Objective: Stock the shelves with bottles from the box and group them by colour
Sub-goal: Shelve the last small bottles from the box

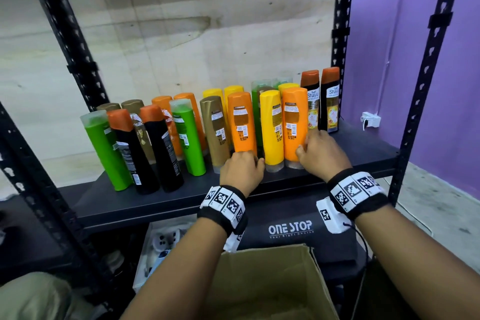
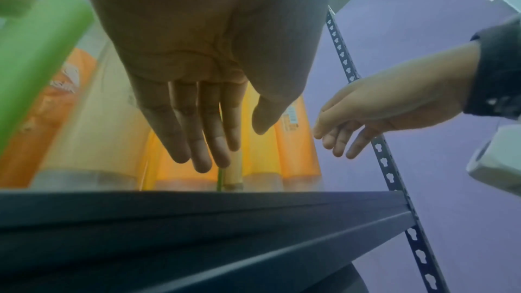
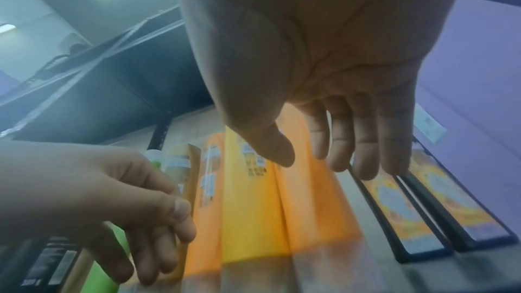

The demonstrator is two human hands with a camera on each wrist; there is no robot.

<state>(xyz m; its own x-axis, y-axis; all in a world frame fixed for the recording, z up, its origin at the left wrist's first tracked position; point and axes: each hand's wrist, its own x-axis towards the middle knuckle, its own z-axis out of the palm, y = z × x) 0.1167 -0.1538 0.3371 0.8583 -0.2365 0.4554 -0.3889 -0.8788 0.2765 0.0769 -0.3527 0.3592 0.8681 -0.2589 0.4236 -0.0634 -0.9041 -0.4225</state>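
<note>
Several bottles stand mixed on the black shelf: green, black with orange caps, gold, orange, yellow, orange and two black labelled ones. My left hand hovers at the base of the middle orange bottle, fingers straight and holding nothing. My right hand is at the right side of the other orange bottle, fingers loosely extended, gripping nothing. The cardboard box sits open below my forearms; its inside is hidden.
Black perforated uprights frame the shelf on both sides. A purple wall with a white socket lies to the right. A black "ONE STOP" bag and a white bin occupy the lower shelf. Bare shelf shows at the front and far right.
</note>
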